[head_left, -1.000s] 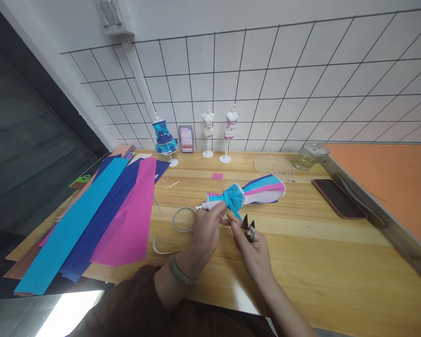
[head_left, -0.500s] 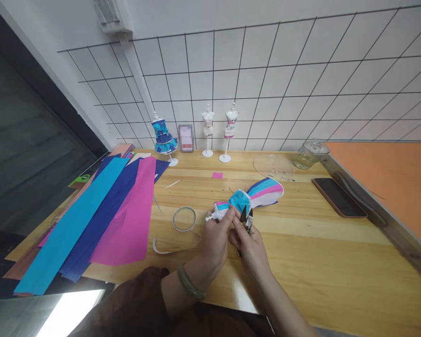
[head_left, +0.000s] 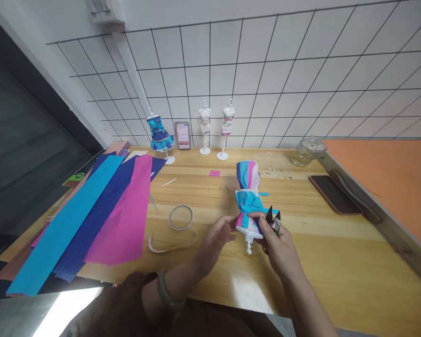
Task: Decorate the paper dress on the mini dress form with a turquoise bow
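A miniature dress form (head_left: 248, 236) lies with its neck toward me, wearing a little paper dress (head_left: 248, 201) striped in blue, pink and white, with a blue band at the waist. My right hand (head_left: 279, 245) grips the form by its upper right side. Tucked in that same hand is a pair of small scissors (head_left: 274, 220), dark blades spread and pointing away. A narrow blue strip (head_left: 270, 211) sticks out beside the waist near the blades. My left hand (head_left: 215, 241) is at the form's left side, thumb apart from the fingers; its fingertips reach the bodice edge.
Blue, navy and pink paper sheets (head_left: 122, 210) cover the left side. A tape ring (head_left: 181, 217) and a curled strip (head_left: 157, 250) lie nearby. Behind stand a dressed form (head_left: 160, 133), two other forms (head_left: 205, 124) and a framed screen (head_left: 183, 135). A phone (head_left: 336, 194) and glass pot (head_left: 303, 154) are right.
The dress form has swung round so its neck points at me and its skirt points away. My left hand has loosened from it; my right hand moved right, still with the scissors.
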`<state>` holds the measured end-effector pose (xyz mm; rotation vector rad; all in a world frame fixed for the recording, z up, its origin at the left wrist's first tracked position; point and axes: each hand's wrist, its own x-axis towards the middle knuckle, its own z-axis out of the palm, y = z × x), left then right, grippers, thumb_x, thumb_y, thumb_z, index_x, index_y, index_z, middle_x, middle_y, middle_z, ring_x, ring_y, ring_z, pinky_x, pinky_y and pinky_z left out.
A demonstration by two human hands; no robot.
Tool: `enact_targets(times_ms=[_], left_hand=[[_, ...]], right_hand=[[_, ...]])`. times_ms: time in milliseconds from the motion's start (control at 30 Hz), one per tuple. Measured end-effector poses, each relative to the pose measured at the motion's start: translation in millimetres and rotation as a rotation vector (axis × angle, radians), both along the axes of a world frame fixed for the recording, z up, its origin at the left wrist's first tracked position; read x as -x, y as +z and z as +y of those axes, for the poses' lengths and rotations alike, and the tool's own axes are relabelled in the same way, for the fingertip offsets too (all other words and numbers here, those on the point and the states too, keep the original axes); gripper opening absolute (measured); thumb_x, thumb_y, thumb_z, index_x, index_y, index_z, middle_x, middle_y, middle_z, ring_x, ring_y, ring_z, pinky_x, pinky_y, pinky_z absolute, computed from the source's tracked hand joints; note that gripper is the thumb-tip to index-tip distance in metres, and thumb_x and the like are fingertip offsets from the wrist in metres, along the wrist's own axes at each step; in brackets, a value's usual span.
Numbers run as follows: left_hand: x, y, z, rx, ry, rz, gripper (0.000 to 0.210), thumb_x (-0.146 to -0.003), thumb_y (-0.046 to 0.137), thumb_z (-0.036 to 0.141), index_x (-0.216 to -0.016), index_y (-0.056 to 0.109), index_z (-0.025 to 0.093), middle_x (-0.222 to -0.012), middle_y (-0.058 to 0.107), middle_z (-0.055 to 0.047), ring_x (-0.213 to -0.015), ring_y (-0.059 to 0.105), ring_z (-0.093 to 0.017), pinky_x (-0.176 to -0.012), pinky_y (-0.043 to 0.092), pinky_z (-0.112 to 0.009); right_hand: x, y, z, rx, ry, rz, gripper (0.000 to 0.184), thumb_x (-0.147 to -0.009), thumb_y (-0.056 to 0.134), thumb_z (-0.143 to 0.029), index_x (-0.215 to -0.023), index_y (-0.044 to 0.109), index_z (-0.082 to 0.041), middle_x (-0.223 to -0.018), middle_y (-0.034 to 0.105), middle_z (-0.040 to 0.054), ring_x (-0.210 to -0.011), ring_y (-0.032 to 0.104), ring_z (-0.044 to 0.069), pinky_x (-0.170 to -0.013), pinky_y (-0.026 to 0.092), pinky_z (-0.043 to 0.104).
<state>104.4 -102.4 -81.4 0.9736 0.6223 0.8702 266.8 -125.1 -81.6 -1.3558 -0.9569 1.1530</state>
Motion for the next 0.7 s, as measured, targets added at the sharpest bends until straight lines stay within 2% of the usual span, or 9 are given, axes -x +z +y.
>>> enact_targets(times_ms=[100,233,400,500,600,700], left_hand=[[0,4.9,8,0.186,-0.076,0.038,0.058,-0.078,0.053,0.061,-0.11,0.062,0.013,-0.112,0.063,-0.016,-0.106,0.057,-0.03,-0.086,0.044,-0.042],[1,12.6,16,0.256,-0.213,0.048,0.048,-0.073,0.069,0.044,-0.109,0.065,0.013,-0.108,0.065,-0.015,-0.097,0.06,-0.026,-0.082,0.046,-0.037],[1,14.5,18,0.321,-0.169,0.102,0.04,-0.065,0.074,0.039,-0.093,0.07,0.011,-0.092,0.068,-0.012,-0.079,0.061,-0.019,-0.076,0.046,-0.034],[0,13.2,18,0.339,-0.116,0.112,0.035,-0.062,0.075,0.038,-0.083,0.07,0.011,-0.084,0.068,-0.01,-0.073,0.06,-0.018,-0.072,0.046,-0.033],[0,11.9,20,0.331,-0.067,0.113,0.036,-0.062,0.075,0.038,-0.084,0.07,0.01,-0.085,0.069,-0.012,-0.075,0.062,-0.02,-0.072,0.046,-0.033],[0,9.6,22,0.315,-0.008,0.111,0.038,-0.062,0.074,0.037,-0.087,0.07,0.009,-0.086,0.07,-0.013,-0.075,0.063,-0.021,-0.074,0.046,-0.035]], right_hand=[[-4,1.9,-4,-0.053,0.15,-0.094,0.039,-0.081,0.056,-0.054,-0.094,0.068,-0.019,-0.062,0.048,-0.0019,-0.052,0.038,0.009,-0.049,0.034,0.022],[-6,6.8,-8,-0.148,0.319,-0.185,0.034,-0.086,0.052,-0.048,-0.096,0.067,-0.02,-0.075,0.058,0.0015,-0.065,0.049,0.013,-0.061,0.041,0.025],[-9,8.6,-8,-0.169,0.435,-0.246,0.031,-0.089,0.048,-0.044,-0.1,0.067,-0.021,-0.079,0.061,0.0024,-0.07,0.053,0.014,-0.065,0.043,0.025],[-10,8.7,-8,-0.137,0.456,-0.237,0.032,-0.089,0.048,-0.044,-0.103,0.067,-0.022,-0.084,0.062,0.0035,-0.074,0.055,0.016,-0.068,0.044,0.027],[-12,9.0,-8,-0.104,0.417,-0.219,0.035,-0.087,0.05,-0.047,-0.104,0.069,-0.023,-0.091,0.064,0.0062,-0.086,0.056,0.02,-0.078,0.045,0.032],[-17,6.2,-8,-0.059,0.313,-0.205,0.043,-0.083,0.052,-0.053,-0.106,0.069,-0.021,-0.083,0.063,0.0074,-0.08,0.056,0.022,-0.07,0.045,0.033]])
